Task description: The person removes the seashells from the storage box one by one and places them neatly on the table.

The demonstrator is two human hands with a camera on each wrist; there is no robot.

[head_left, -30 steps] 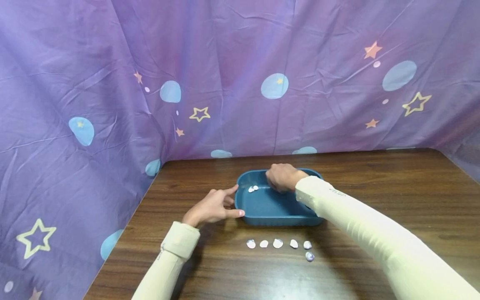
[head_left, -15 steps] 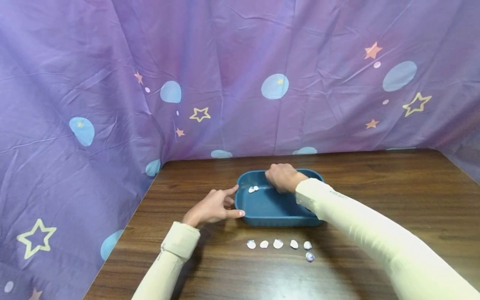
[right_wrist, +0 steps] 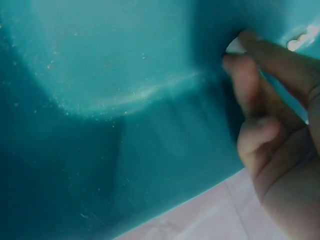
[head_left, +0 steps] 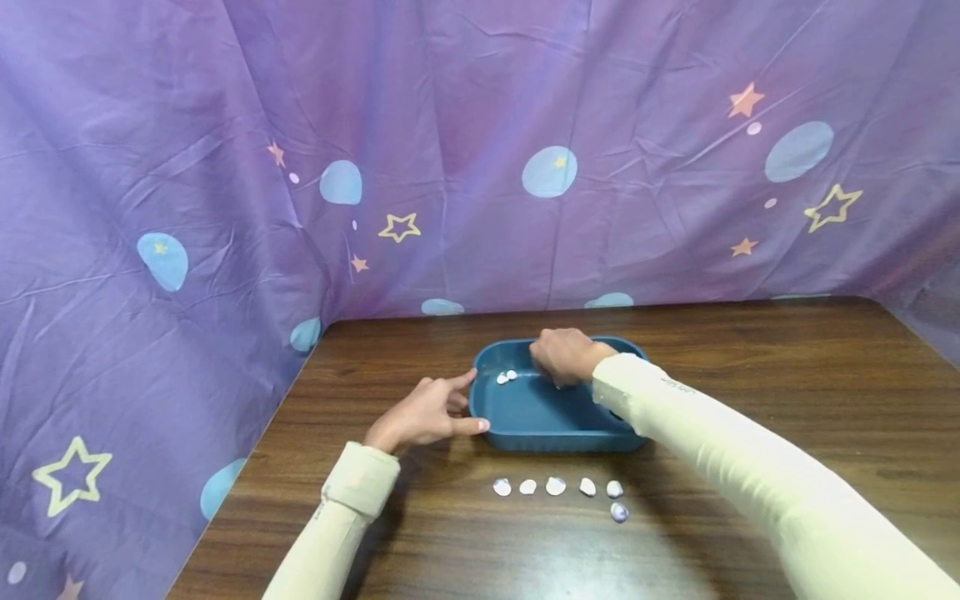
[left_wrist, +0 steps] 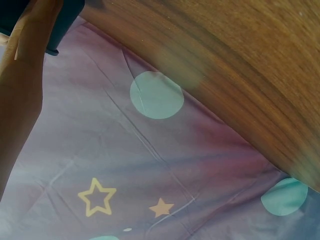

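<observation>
A blue plastic tub (head_left: 551, 408) stands on the wooden table. At its left end my left hand (head_left: 420, 412) touches the rim with straight thumb and index finger spread apart. My right hand (head_left: 566, 357) reaches inside the tub near the back wall. In the right wrist view its thumb and index fingertips pinch a small white seashell (right_wrist: 235, 46), partly hidden by the fingers. Two small white seashells (head_left: 507, 377) lie together in the tub's left part. The left wrist view shows only part of the left hand (left_wrist: 30, 45) against the tub's dark side.
In front of the tub, several seashells (head_left: 556, 486) form a row on the table (head_left: 750, 367). One purple-tinged seashell (head_left: 618, 512) lies just below the row's right end. A purple cloth (head_left: 465, 125) with stars hangs behind the table and on its left.
Almost nothing differs. The right hand shifts only slightly inside the tub, while the left hand and the seashells on the table keep their places.
</observation>
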